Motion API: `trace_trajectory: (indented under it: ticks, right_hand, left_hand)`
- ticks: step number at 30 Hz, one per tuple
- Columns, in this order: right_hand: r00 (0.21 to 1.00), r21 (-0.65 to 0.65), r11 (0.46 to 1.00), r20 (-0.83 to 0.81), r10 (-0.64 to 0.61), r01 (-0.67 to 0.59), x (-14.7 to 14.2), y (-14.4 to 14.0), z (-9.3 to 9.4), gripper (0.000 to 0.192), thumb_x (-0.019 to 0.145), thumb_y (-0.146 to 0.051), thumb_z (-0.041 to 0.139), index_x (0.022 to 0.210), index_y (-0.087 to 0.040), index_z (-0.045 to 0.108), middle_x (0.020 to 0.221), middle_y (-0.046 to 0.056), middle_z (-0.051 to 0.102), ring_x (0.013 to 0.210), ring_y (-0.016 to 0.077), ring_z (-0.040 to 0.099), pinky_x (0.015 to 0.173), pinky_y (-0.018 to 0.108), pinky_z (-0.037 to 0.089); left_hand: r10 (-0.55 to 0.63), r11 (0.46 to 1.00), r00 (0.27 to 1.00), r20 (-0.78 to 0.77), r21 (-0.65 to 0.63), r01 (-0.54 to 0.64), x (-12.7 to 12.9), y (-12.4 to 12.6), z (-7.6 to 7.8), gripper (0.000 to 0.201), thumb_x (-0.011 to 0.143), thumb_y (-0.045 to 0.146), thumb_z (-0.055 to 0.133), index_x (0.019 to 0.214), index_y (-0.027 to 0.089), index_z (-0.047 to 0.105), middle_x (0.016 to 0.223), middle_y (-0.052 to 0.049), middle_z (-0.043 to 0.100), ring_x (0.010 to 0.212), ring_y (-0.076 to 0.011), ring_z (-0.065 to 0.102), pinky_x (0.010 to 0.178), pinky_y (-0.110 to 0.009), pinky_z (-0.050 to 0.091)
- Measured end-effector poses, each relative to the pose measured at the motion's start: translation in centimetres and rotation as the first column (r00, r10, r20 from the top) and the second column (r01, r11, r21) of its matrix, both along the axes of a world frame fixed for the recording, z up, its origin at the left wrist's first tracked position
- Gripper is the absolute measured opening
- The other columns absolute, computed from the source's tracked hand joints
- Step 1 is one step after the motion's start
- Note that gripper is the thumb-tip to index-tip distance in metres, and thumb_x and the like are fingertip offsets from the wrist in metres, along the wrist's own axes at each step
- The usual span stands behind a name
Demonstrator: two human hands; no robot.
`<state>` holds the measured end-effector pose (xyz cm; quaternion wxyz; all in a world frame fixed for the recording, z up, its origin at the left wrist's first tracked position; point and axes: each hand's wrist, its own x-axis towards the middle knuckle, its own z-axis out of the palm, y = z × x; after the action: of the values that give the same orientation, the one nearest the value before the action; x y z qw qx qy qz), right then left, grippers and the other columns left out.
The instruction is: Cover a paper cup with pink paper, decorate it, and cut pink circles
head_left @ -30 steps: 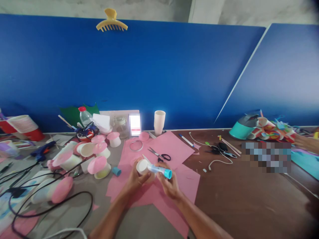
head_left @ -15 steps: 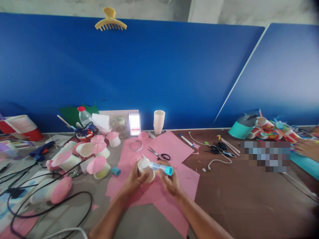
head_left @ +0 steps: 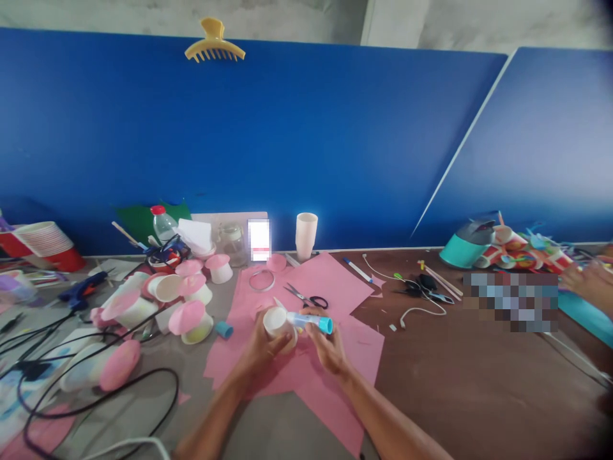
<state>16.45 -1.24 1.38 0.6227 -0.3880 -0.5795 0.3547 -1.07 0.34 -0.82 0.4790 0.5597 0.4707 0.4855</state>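
Observation:
In the head view my left hand (head_left: 266, 344) is closed around a white paper cup (head_left: 276, 319), its mouth tilted up towards me. My right hand (head_left: 328, 345) grips a glue stick (head_left: 309, 321) with a clear bluish barrel and a turquoise base. The glue stick's tip meets the cup's rim on the right side. Beneath both hands lie sheets of pink paper (head_left: 330, 281). A blue glue cap (head_left: 223, 329) rests on the table to the left, and scissors (head_left: 306, 296) with black handles lie just beyond the hands.
White cups with pink paper discs (head_left: 189, 319) crowd the left, beside black cables (head_left: 175, 390) and a blue glue gun (head_left: 82, 291). A cup stack (head_left: 306, 235) stands at the back. At the far right a co-worker's hand (head_left: 591, 284) is near turquoise paper (head_left: 587, 313).
The glue stick has turned slightly and lies more level against the cup's rim. Both hands keep their holds. The co-worker's hand has shifted a little to the left.

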Motion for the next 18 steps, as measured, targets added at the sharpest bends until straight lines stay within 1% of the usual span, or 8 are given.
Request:
trace_trajectory:
  ticks: [2,5,8,11,14,16,18]
  right_hand:
    - [0.999,0.020,0.999,0.014,0.041,-0.041,-0.1,-0.4,0.0,0.032,0.094,-0.052,0.059,0.095,-0.021,0.068,0.065,-0.001,0.057,0.050,0.0133,0.045,0.047,0.027,0.042]
    - [0.994,0.081,0.993,0.073,0.085,-0.091,-0.4,-1.0,-0.1,0.030,0.095,-0.050,0.058,0.101,-0.023,0.069,0.072,0.001,0.063,0.052,0.0146,0.049,0.049,0.028,0.045]
    - [0.993,0.090,0.994,0.109,0.052,-0.062,-0.4,-0.9,-0.2,0.028,0.095,-0.047,0.058,0.103,-0.023,0.069,0.077,0.002,0.066,0.055,0.0153,0.052,0.054,0.029,0.048]
    - [0.998,0.046,0.999,0.064,-0.010,0.007,-0.1,-0.3,-0.1,0.028,0.096,-0.049,0.058,0.099,-0.022,0.067,0.075,0.002,0.064,0.057,0.0156,0.053,0.055,0.029,0.048]
    - [1.000,0.009,1.000,-0.002,-0.008,0.008,0.2,0.5,0.0,0.033,0.094,-0.054,0.059,0.096,-0.022,0.067,0.067,0.000,0.059,0.053,0.0143,0.049,0.050,0.027,0.045]
    - [0.999,-0.006,1.000,-0.048,0.000,-0.001,0.3,0.9,0.0,0.037,0.093,-0.058,0.061,0.095,-0.022,0.068,0.062,-0.002,0.054,0.050,0.0132,0.046,0.047,0.026,0.042]
    - [0.996,-0.016,1.000,-0.092,0.006,-0.008,0.4,1.0,-0.1,0.041,0.091,-0.062,0.063,0.095,-0.021,0.069,0.059,-0.003,0.052,0.050,0.0128,0.045,0.046,0.026,0.042]
  left_hand:
    - [-0.006,1.000,1.000,-0.007,0.011,0.006,0.0,0.3,-0.1,0.053,0.073,0.054,0.084,0.111,0.024,0.061,0.105,-0.004,0.065,0.100,-0.0263,0.061,0.091,-0.043,0.052]
    - [0.014,1.000,1.000,-0.005,0.004,-0.014,0.0,0.7,-0.3,0.060,0.072,0.060,0.084,0.112,0.023,0.060,0.102,-0.005,0.065,0.095,-0.0260,0.061,0.088,-0.042,0.052]
    - [0.016,1.000,1.000,-0.023,-0.006,-0.016,-0.2,0.8,-0.6,0.059,0.073,0.060,0.083,0.111,0.022,0.060,0.102,-0.006,0.066,0.094,-0.0263,0.062,0.086,-0.042,0.052]
    - [-0.057,0.998,0.998,-0.001,-0.033,0.057,-0.4,0.5,-0.8,0.056,0.074,0.055,0.084,0.113,0.022,0.062,0.103,-0.006,0.068,0.097,-0.0264,0.064,0.089,-0.041,0.052]
    - [-0.157,0.980,0.983,0.091,-0.110,0.167,-0.5,-0.1,-0.7,0.058,0.076,0.050,0.085,0.125,0.028,0.061,0.110,-0.006,0.069,0.101,-0.0264,0.065,0.089,-0.040,0.054]
    - [-0.163,0.974,0.974,0.156,-0.135,0.184,-0.4,-0.5,-0.4,0.068,0.074,0.048,0.088,0.133,0.032,0.058,0.114,-0.005,0.069,0.104,-0.0268,0.065,0.088,-0.040,0.056]
    - [-0.143,0.976,0.965,0.219,-0.133,0.174,-0.2,-0.7,0.0,0.078,0.072,0.048,0.090,0.140,0.033,0.054,0.120,-0.006,0.067,0.108,-0.0277,0.063,0.089,-0.039,0.056]
